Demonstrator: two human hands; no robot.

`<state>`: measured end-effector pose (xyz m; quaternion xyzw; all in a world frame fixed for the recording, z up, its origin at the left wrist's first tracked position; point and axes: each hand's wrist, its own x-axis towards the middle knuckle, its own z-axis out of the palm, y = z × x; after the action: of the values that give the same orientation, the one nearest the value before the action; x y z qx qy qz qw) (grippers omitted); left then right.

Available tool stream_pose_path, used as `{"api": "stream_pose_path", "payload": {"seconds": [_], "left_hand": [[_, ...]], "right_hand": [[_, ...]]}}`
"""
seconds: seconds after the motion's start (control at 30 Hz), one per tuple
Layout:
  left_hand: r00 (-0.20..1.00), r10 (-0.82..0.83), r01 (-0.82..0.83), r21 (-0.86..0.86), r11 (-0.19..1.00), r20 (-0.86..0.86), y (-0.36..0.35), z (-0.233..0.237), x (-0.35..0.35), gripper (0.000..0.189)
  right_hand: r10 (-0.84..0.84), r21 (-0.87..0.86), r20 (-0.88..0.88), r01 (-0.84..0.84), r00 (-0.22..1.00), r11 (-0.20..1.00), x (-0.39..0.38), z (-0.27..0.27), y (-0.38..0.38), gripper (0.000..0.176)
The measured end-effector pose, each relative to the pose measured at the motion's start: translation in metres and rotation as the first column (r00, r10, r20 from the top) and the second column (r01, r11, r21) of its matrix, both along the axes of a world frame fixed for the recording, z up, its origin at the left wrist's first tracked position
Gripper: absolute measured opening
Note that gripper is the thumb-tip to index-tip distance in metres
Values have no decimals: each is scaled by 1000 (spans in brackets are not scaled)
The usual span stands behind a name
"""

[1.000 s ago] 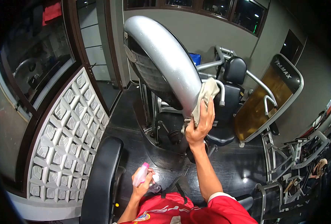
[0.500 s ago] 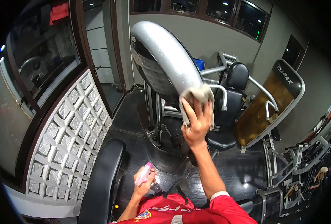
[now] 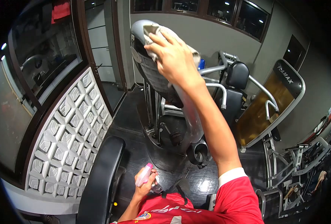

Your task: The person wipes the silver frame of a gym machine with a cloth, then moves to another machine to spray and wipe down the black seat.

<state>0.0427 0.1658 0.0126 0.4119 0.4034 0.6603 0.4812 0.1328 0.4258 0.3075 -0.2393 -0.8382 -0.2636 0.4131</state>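
My right hand (image 3: 174,59) presses a pale cloth (image 3: 150,30) onto the upper part of the curved silver frame (image 3: 138,27) of a gym machine. Its fingers are bent over the cloth, which drapes along the frame toward the right. Low in front of my body, my left hand (image 3: 146,182) is wrapped round a spray bottle (image 3: 144,174) with a pink and translucent head. The bottle's clear lower part shows below the fingers. My right forearm covers part of the silver frame.
A black padded bench (image 3: 104,179) stands at the lower left, beside a white patterned panel (image 3: 68,138). Behind the frame is another machine with a black seat pad (image 3: 237,75) and a tall weight-stack cover (image 3: 270,100). A cup-shaped holder (image 3: 201,152) sits low on the frame.
My right hand and the cloth have moved up and to the left along the silver frame, from its lower part toward its top. My left hand keeps the spray bottle in nearly the same place.
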Motion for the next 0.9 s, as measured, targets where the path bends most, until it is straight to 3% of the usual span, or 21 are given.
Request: {"api": "stream_pose_path", "payload": {"seconds": [0.1, 0.33, 0.43, 0.57, 0.7, 0.77, 0.9], "left_hand": [[999, -9, 8, -14, 1000, -50, -4, 1, 0, 12], [999, 29, -29, 2, 1000, 23, -7, -4, -3, 13], [998, 47, -47, 14, 999, 33, -9, -3, -5, 12], [999, 51, -51, -3, 999, 14, -10, -5, -8, 12], [1000, 17, -17, -24, 1000, 0, -9, -3, -9, 13], [1000, 6, -6, -17, 1000, -6, -9, 0, -8, 14], [1000, 0, 0, 0, 1000, -1, -7, 5, -4, 14]], "right_hand": [[41, 55, -44, -39, 998, 998, 15, -24, -26, 29], [-170, -127, -206, 146, 964, 981, 52, -127, -88, 32], [-192, -162, -336, 144, 922, 976, 75, -191, -90, 50], [-158, -225, -581, 28, 799, 974, 87, -218, -85, 56], [23, -64, -376, -50, 926, 997, 76, -115, -58, 52], [131, -98, -355, -176, 926, 980, 54, -59, -35, 46], [231, -112, -257, -266, 938, 958, 11, 11, 30, 37]]}}
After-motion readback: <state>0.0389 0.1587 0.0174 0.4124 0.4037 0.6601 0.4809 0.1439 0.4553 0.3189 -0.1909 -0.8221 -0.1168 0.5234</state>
